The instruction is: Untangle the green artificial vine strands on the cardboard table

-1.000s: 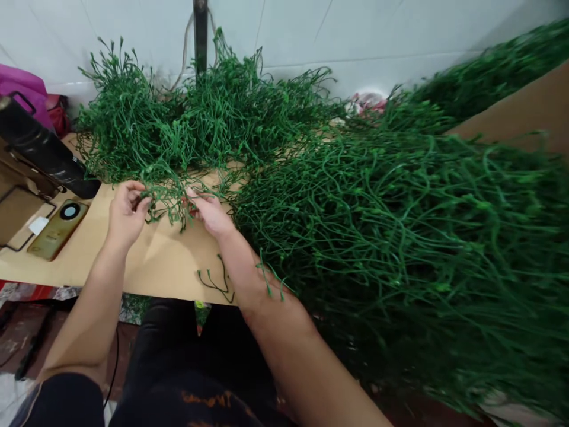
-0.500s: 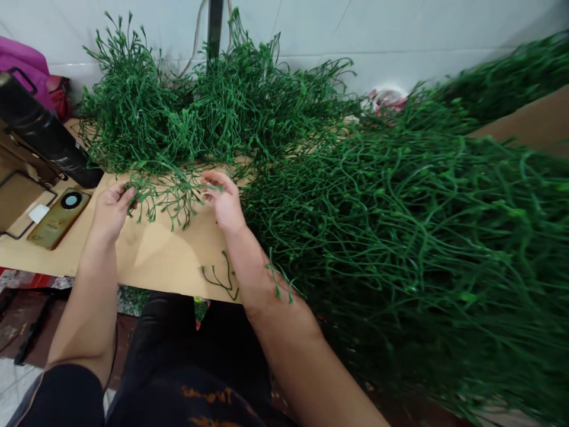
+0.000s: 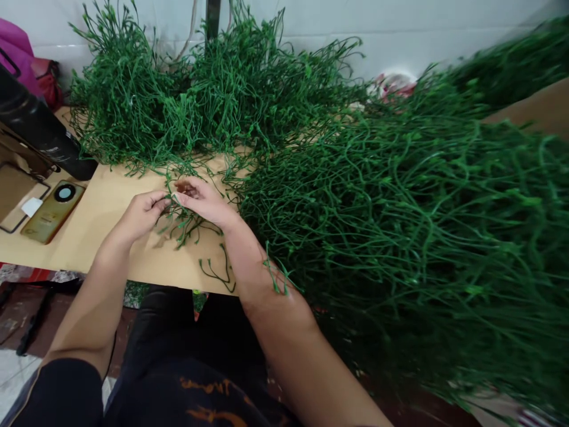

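My left hand (image 3: 144, 212) pinches a small bunch of green artificial plant stems (image 3: 187, 225) between thumb and fingertips. Close against it, my right hand (image 3: 203, 201) curls around the same bunch, its thumb almost meeting the left fingertips. The forked tips hang below both hands, over the tan board. Part of the bunch is hidden behind the right palm. One loose branched stem (image 3: 217, 274) lies near the board's front edge, and another sprig (image 3: 274, 276) rests on my right forearm.
A large heap of green stems (image 3: 400, 219) fills the right side. More stand piled along the wall (image 3: 213, 101). On the left are a phone (image 3: 53, 212), a black bottle (image 3: 42, 127) and a pink bag (image 3: 18, 59). The tan board (image 3: 106, 243) ends just before my lap.
My hands have come together, the left moving right and the right moving slightly left. The bunch, earlier spread between them, is now gathered at the fingertips. The view has shifted slightly.
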`<state>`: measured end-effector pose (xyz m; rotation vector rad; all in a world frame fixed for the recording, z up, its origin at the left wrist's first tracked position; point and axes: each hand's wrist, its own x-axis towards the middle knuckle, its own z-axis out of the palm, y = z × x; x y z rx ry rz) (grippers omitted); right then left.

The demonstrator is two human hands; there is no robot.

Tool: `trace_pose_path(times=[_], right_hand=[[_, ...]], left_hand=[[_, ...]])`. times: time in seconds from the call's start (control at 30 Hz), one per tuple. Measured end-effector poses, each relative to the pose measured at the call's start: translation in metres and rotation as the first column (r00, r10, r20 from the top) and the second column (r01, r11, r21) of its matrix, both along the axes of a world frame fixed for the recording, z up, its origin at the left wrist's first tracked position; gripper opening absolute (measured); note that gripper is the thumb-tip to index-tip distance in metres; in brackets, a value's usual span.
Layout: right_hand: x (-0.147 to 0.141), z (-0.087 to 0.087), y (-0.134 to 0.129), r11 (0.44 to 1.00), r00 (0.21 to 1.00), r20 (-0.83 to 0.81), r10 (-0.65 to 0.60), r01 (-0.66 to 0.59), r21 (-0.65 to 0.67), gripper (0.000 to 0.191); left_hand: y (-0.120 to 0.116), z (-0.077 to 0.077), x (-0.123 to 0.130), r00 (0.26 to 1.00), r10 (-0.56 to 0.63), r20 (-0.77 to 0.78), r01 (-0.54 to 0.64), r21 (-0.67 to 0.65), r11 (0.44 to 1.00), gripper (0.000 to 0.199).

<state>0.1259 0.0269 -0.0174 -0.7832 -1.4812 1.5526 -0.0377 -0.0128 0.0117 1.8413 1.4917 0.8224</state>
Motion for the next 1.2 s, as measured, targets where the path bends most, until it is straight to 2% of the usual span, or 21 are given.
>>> trace_pose_path(times=[0.07, 0.2, 0.27, 0.37, 0.47, 0.53, 0.6, 0.73, 0.83, 1.0, 1.1, 1.2], right_hand=[[-0.001, -0.002, 0.001, 1.000, 1.000, -0.009, 0.001, -0.001, 0.007, 0.042], [-0.001, -0.001, 0.001, 0.983, 0.985, 0.052, 0.166, -0.170, 0.074, 0.030], [-0.001, 0.002, 0.000, 0.985, 0.989, 0.085, 0.121, -0.130, 0.111, 0.028], [0.000, 0.005, 0.000, 0.991, 0.994, 0.105, -0.026, 0.011, 0.136, 0.023], [-0.001, 0.003, 0.002, 0.984, 0.983, 0.152, -0.106, 0.082, 0.156, 0.015], [-0.002, 0.000, 0.002, 0.979, 0.973, 0.187, -0.135, 0.101, 0.179, 0.006], [-0.004, -0.004, 0.002, 0.968, 0.957, 0.242, -0.161, 0.105, 0.229, 0.007], [-0.007, -0.009, 0.002, 0.913, 0.873, 0.403, -0.276, 0.108, 0.392, 0.016], [-0.007, -0.011, 0.002, 0.886, 0.800, 0.493, -0.340, 0.098, 0.452, 0.020], [-0.010, -0.013, 0.002, 0.900, 0.767, 0.544, -0.341, 0.099, 0.426, 0.012], [-0.014, -0.014, 0.002, 0.918, 0.761, 0.558, -0.331, 0.123, 0.377, 0.016], [-0.018, -0.017, 0.002, 0.912, 0.768, 0.544, -0.339, 0.125, 0.392, 0.022]], left_hand=[[0.000, 0.000, 0.003, 1.000, -0.008, 0.009, 0.009, -0.009, 1.000, 0.019], [0.000, -0.001, -0.001, 0.996, 0.091, -0.017, -0.089, 0.072, 0.993, 0.021], [0.000, -0.003, -0.006, 0.988, 0.131, -0.075, -0.118, 0.165, 0.979, 0.021], [-0.002, -0.007, -0.015, 0.971, 0.137, -0.194, -0.075, 0.295, 0.953, 0.020], [-0.007, -0.006, -0.020, 0.944, 0.140, -0.299, -0.039, 0.320, 0.947, 0.023], [-0.011, -0.004, -0.020, 0.931, 0.128, -0.341, -0.028, 0.284, 0.958, 0.025], [-0.017, -0.003, -0.017, 0.940, 0.091, -0.329, -0.020, 0.211, 0.977, 0.027], [-0.030, -0.001, -0.008, 0.983, 0.028, -0.180, -0.019, 0.048, 0.999, 0.033], [-0.039, 0.001, 0.000, 0.998, -0.027, -0.062, 0.024, -0.052, 0.998, 0.038], [-0.049, 0.004, 0.012, 0.995, -0.090, 0.041, 0.095, -0.141, 0.986, 0.047], [-0.054, 0.004, 0.016, 0.993, -0.089, 0.071, 0.098, -0.129, 0.987, 0.050], [-0.061, 0.002, 0.015, 0.991, -0.081, 0.104, 0.091, -0.095, 0.991, 0.051]])
